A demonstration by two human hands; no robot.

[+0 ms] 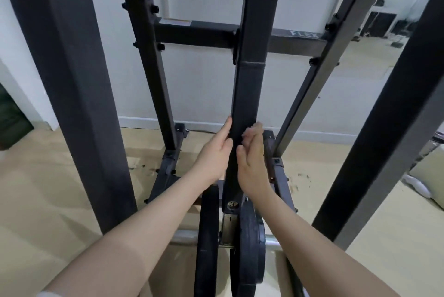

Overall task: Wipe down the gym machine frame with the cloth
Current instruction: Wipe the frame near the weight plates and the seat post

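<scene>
The gym machine frame is dark metal. Its central upright post [247, 95] rises in front of me from a plate marked 3. My left hand [213, 152] lies against the post's left side, fingers straight along the edge and thumb on the front face. My right hand [252, 157] is on the post's right side, its blurred fingers curled over the front edge. I see no cloth plainly. Something dark sits between the hands, and I cannot tell it from the post.
Thick uprights stand at left [72, 80] and right [394, 128]. A crossbar [197, 35] marked FLEX spans behind the post. Two black weight plates [249, 244] on a silver bar [274, 241] sit below my wrists. The floor is pale wood and the wall white.
</scene>
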